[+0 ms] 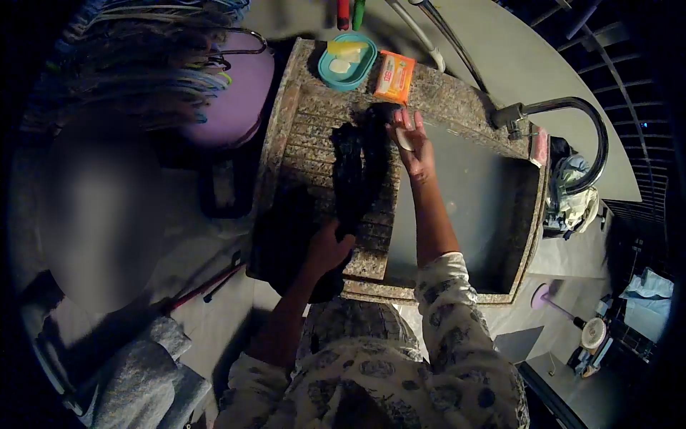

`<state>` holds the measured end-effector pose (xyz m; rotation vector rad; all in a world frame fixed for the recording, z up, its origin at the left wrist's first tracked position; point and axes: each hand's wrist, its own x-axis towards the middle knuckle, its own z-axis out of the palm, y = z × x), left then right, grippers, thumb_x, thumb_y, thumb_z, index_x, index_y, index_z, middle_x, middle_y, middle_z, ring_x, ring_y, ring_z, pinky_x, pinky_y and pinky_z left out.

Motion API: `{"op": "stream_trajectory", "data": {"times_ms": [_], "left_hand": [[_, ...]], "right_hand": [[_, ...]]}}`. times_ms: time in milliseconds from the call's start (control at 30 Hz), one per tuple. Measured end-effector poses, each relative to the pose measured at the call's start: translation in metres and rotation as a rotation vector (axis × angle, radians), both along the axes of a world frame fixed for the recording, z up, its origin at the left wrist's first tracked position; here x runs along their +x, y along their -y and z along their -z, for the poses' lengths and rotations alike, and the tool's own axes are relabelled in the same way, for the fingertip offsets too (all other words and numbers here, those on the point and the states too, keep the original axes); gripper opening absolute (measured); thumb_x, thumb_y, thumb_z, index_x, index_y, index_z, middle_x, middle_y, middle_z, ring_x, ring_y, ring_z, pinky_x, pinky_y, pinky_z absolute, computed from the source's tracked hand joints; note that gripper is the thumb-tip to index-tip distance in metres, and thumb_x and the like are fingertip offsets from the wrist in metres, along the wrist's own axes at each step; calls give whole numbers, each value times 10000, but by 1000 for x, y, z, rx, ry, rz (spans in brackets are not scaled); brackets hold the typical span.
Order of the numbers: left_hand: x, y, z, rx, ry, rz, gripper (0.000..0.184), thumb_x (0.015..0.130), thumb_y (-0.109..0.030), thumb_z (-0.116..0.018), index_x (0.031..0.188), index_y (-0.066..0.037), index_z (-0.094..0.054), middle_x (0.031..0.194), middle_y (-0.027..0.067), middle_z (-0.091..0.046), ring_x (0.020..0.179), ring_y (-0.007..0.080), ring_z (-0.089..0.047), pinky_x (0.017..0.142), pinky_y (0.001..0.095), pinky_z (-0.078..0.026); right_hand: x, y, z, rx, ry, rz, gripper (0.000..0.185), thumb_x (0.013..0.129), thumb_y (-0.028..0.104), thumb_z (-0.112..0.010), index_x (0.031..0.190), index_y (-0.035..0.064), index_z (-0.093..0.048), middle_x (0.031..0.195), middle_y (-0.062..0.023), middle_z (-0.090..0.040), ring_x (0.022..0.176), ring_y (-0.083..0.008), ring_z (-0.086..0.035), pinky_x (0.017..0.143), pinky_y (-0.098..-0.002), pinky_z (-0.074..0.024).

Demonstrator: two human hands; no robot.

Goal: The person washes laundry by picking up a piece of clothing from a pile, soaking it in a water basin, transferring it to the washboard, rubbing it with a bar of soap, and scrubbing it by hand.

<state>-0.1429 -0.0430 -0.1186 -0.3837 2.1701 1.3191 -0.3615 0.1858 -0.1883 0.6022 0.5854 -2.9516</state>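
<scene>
A dark wet garment (349, 168) lies bunched across the ribbed stone washboard (304, 154). My left hand (330, 247) is closed on its near end, the fingers partly lost in the dark cloth. Beside the garment's far end, at the basin's edge, my right hand (414, 146) is turned palm up with its fingers stretched. A pale, thin bar of soap (404, 139) rests in that palm, held by the hand.
Cloudy water fills the basin (457, 193) at right, under a curved faucet (572, 104). At the back stand a teal soap dish (348, 84) with soap pieces and an orange packet (394, 76). Left are many hangers (136, 64) and a purple surface (236, 107).
</scene>
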Motion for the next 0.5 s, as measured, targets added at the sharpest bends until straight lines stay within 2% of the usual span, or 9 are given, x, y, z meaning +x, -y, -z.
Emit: {"op": "stream_trajectory", "data": {"times_ms": [33,100,167,233,333,367,400,433,500], "left_hand": [[-5,2,-1,169,121,-106,285,929,-285,-656,1066,-35,-645,882,94,-632,853,206,-682,736,388,-544],[-25,5,-6,374,257,-253,322,957,-298,-629,1132,-28,-628,860,82,-629,839,176,-656,743,361,-532],[-47,1,-23,461,165,-295,344,970,-287,-614,1180,-15,-604,892,105,-639,852,195,-655,761,360,-531],[-72,-18,-51,423,-168,-235,353,968,-251,-610,1210,4,-575,976,165,-660,890,265,-680,789,385,-541],[-93,-56,-62,-26,-674,-75,427,945,-202,-629,1285,34,-522,1119,251,-635,1000,369,-675,835,432,-548],[-96,-67,-58,-74,-747,-11,467,938,-202,-640,1318,38,-513,1134,267,-635,1016,396,-663,865,450,-537],[-95,-74,-49,-121,-817,56,507,931,-201,-651,1350,43,-503,1149,283,-635,1033,423,-652,895,468,-526],[-90,-77,-29,-123,-702,167,683,899,-324,-724,1404,61,-473,1324,268,-575,1187,411,-591,1033,522,-460],[-67,-71,-8,-462,-749,284,797,854,-410,-759,1429,55,-460,1423,247,-512,1281,395,-524,1110,565,-368]], "right_hand": [[2,-2,2,-20,-18,-9,443,1056,152,-519,1478,107,-392,1544,-151,-398,1323,-291,-526,1067,-529,-502],[8,-9,1,-46,41,2,454,1046,161,-545,1468,102,-390,1420,-135,-482,1223,-280,-567,1023,-476,-528],[24,-24,5,-81,6,-64,448,1038,149,-560,1453,98,-402,1296,-119,-540,1113,-264,-593,957,-424,-546],[44,-55,19,-125,-133,-215,425,1031,116,-563,1434,95,-429,1172,-103,-573,992,-244,-606,871,-372,-557],[94,-76,-12,61,69,-39,396,1001,59,-585,1383,90,-488,1074,-90,-613,898,-215,-605,753,-319,-534],[109,-90,-3,191,107,-24,374,980,67,-610,1340,90,-514,1042,-92,-617,892,-210,-607,749,-310,-532],[125,-108,18,321,148,-6,351,960,75,-636,1298,90,-539,1010,-94,-620,886,-206,-609,744,-300,-531],[143,-123,32,524,252,-27,343,954,64,-605,1291,85,-542,1012,-105,-626,888,-218,-613,748,-312,-530],[170,-147,60,925,459,-73,336,943,41,-545,1277,75,-547,1015,-127,-636,891,-241,-620,756,-336,-529]]}}
